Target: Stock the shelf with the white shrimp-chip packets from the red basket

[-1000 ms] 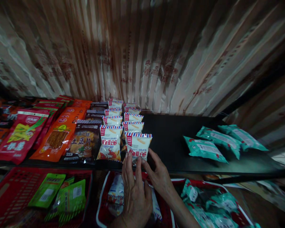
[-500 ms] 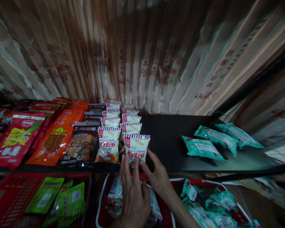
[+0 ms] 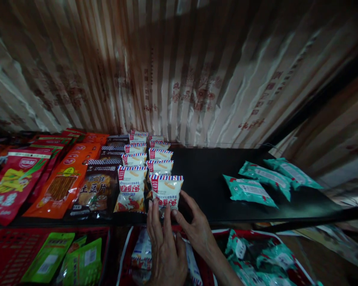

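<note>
Both hands meet at the front of a dark shelf [image 3: 209, 178], on the white packet [image 3: 166, 190] that heads the right-hand row of like packets. It stands tilted back against the one behind it, with its lower edge at the shelf's front lip. The left hand [image 3: 164, 248] lies flat and open, its fingers stretched up so the tips touch the packet's bottom seam. The right hand [image 3: 197, 227] has thumb and forefinger closed on the lower right corner. In this dim light the left fingertips may be pressing or only resting; I cannot say which.

Just to the left stands the front packet of the neighbouring white row [image 3: 131, 190], then a dark crisp bag [image 3: 92, 190] and an orange bag [image 3: 58, 186]. Three teal packets [image 3: 249, 190] lie well apart to the right.

The work looks like squaring this packet with its row. It would go best with a light pinch, so the air-filled bag does not crumple. The bottom seam should sit level with the neighbour's and lean at the same angle, and the packets behind should not be nudged.
</note>
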`<action>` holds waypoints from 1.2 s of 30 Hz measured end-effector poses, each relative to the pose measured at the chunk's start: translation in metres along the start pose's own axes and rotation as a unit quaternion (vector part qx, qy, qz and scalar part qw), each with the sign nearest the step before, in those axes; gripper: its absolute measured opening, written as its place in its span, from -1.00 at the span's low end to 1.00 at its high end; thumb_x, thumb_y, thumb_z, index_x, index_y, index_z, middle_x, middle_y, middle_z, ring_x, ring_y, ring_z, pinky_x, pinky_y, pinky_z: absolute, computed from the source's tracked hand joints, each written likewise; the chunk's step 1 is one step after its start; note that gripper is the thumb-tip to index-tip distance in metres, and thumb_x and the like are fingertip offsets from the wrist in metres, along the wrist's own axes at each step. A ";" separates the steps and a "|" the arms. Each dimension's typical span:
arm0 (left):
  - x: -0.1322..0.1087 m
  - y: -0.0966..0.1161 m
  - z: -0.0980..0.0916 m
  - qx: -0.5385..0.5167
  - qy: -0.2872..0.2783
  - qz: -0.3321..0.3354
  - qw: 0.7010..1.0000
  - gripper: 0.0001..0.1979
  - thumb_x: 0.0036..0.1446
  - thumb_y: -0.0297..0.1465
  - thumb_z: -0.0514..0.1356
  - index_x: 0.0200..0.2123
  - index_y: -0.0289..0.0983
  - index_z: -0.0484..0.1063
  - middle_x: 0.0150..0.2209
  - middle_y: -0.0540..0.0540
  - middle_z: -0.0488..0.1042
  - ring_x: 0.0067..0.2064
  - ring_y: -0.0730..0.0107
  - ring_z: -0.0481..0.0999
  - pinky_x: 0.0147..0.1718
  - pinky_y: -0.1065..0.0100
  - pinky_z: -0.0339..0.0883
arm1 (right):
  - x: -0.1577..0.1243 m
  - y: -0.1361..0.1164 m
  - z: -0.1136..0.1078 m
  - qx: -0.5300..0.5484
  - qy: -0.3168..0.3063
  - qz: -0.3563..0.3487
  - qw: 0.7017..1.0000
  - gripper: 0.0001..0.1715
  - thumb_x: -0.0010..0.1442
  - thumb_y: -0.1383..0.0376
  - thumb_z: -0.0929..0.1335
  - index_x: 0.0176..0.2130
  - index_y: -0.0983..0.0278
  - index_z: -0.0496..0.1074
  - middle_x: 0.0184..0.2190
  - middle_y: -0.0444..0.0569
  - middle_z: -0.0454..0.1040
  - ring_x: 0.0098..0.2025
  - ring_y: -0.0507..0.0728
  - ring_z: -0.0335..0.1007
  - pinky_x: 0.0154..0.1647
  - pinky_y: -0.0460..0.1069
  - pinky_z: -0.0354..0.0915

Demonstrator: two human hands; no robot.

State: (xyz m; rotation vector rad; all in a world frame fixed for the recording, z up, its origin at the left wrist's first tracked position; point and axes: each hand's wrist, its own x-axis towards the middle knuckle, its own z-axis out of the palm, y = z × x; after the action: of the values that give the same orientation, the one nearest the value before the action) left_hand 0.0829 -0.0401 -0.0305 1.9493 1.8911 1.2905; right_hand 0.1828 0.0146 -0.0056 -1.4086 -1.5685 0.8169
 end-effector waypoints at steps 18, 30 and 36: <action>-0.015 0.033 0.017 -0.027 0.042 0.032 0.998 -0.36 0.11 -0.65 -0.04 0.26 -0.17 0.02 0.33 -0.13 -0.05 0.34 0.16 -0.09 0.21 0.10 0.06 | -0.002 0.008 -0.021 0.048 0.015 0.011 0.999 -0.42 0.19 0.06 0.29 0.13 0.23 0.27 0.18 0.11 0.27 0.21 0.24 0.19 0.21 0.20 0.18; -0.011 0.056 0.035 -0.063 0.051 0.019 0.997 -0.41 0.12 -0.62 -0.02 0.23 -0.23 0.08 0.30 -0.19 0.06 0.33 0.19 -0.02 0.21 0.14 0.05 | -0.003 0.015 -0.035 0.070 0.046 0.020 0.996 -0.47 0.19 0.08 0.29 0.12 0.19 0.29 0.17 0.08 0.28 0.20 0.23 0.21 0.21 0.18 0.19; -0.003 0.051 0.036 -0.069 0.049 0.019 0.996 -0.41 0.14 -0.62 -0.04 0.23 -0.21 0.06 0.32 -0.17 -0.02 0.34 0.15 -0.08 0.22 0.07 -0.01 | -0.002 0.019 -0.037 0.075 0.060 0.018 0.995 -0.44 0.16 0.06 0.30 0.09 0.24 0.32 0.14 0.12 0.32 0.16 0.24 0.27 0.15 0.15 0.27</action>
State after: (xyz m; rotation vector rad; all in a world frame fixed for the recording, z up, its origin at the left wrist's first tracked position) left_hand 0.1447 -0.0367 -0.0227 1.8938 1.7621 1.5104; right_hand 0.2247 0.0133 -0.0071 -1.3549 -1.3656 0.8369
